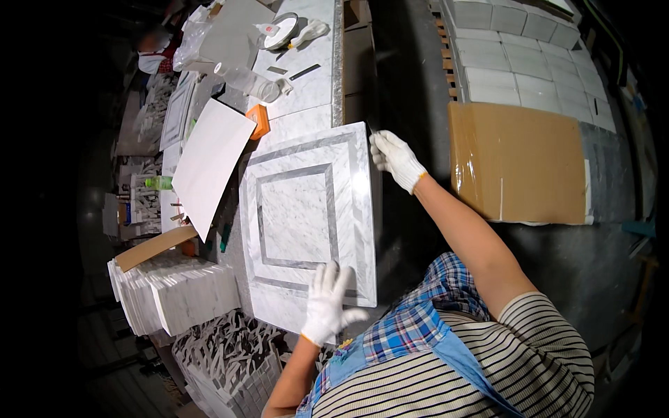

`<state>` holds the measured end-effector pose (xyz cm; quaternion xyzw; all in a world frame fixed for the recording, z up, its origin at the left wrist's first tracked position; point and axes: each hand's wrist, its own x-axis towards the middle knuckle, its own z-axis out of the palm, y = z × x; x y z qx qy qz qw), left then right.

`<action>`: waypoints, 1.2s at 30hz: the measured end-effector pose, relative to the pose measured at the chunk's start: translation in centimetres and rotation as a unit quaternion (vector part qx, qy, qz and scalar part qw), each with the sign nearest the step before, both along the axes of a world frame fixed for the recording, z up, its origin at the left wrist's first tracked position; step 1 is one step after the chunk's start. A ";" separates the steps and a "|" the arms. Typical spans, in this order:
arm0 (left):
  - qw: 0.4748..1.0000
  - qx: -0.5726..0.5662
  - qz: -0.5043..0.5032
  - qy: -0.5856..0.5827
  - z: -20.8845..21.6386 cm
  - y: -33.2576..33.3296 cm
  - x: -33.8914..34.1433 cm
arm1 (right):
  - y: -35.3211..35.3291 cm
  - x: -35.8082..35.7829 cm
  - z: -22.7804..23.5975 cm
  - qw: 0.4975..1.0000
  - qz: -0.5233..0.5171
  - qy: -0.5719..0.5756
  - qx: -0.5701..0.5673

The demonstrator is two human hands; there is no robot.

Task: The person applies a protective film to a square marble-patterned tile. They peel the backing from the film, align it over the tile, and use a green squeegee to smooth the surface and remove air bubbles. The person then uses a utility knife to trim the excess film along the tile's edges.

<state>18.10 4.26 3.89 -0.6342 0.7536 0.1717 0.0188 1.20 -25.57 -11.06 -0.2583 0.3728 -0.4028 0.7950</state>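
A square white marble tile (296,217) with grey inlaid frames lies on the workbench in front of me. My left hand (324,304), in a white glove, rests with fingers spread on the tile's near edge, over the grey border. At the far right corner of the tile is my right hand (396,159), also gloved. Its fingers are pinched together around something thin at the tile's edge, too small to make out. Left of the tile, a blank white sheet (212,164) leans at a slant, beside an orange box (258,121).
Farther up the bench are a clear plastic bottle (244,80), a round dish (281,31) and dark strips (304,72). Stacked marble tiles (195,296) stand at left, above crates of grey strips (230,348). Cardboard (519,164) and white boxes (505,63) lie right. Another person (155,59) is far left.
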 end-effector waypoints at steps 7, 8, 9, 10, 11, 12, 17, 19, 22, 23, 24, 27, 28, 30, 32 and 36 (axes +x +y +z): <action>0.996 0.004 0.049 -0.071 -1.0 1.6 -2.4 | -2.3 2.7 -2.6 0.995 -0.055 -0.083 -0.029; 0.995 -0.020 0.057 -0.076 -2.1 1.6 -2.2 | -2.5 3.1 -2.9 0.993 -0.069 -0.089 -0.030; 0.994 -0.044 0.065 -0.082 -2.9 1.5 -2.0 | -2.7 3.3 -3.2 0.992 -0.083 -0.095 -0.032; 0.993 -0.058 0.069 -0.081 -3.3 1.5 -2.1 | -2.6 3.1 -3.2 0.992 -0.078 -0.093 -0.032; 0.992 -0.073 0.072 -0.080 -3.6 1.5 -2.2 | -2.6 3.0 -3.2 0.993 -0.073 -0.091 -0.032; 0.990 -0.088 0.075 -0.079 -3.7 1.4 -2.4 | -2.5 2.8 -3.2 0.993 -0.069 -0.089 -0.032; 0.993 -0.075 0.065 -0.071 -3.1 1.2 -2.5 | -1.3 1.5 -2.0 0.998 -0.027 -0.030 -0.043; 0.994 -0.071 0.063 -0.061 -2.9 0.9 -2.5 | -0.5 1.4 -1.8 0.999 -0.023 -0.020 -0.037; 0.994 -0.077 0.057 -0.060 -3.0 0.9 -2.4 | 0.7 1.1 -1.8 0.999 -0.016 -0.013 -0.036; 0.993 -0.078 0.057 -0.061 -2.9 1.0 -2.7 | 1.4 0.8 -1.6 0.999 -0.014 -0.010 -0.037; 0.993 -0.080 0.056 -0.061 -2.8 1.1 -2.9 | 2.0 0.5 -1.5 0.999 -0.012 -0.006 -0.038; 0.994 -0.074 0.058 -0.055 -2.8 0.6 -2.8 | 3.6 1.0 -2.1 0.998 -0.032 -0.009 -0.049; 0.994 -0.073 0.057 -0.056 -2.9 0.7 -2.7 | 4.3 1.1 -2.0 0.998 -0.040 -0.005 -0.058; 0.994 -0.071 0.057 -0.060 -3.2 1.0 -2.4 | 5.5 0.8 -2.0 0.999 -0.020 -0.023 -0.017; 0.994 -0.068 0.058 -0.055 -3.1 1.2 -2.7 | 6.2 0.4 -1.8 0.999 -0.023 -0.023 -0.007; 0.995 -0.057 0.062 -0.048 -3.2 1.0 -2.6 | 7.3 -0.2 -1.7 1.000 0.002 -0.001 -0.010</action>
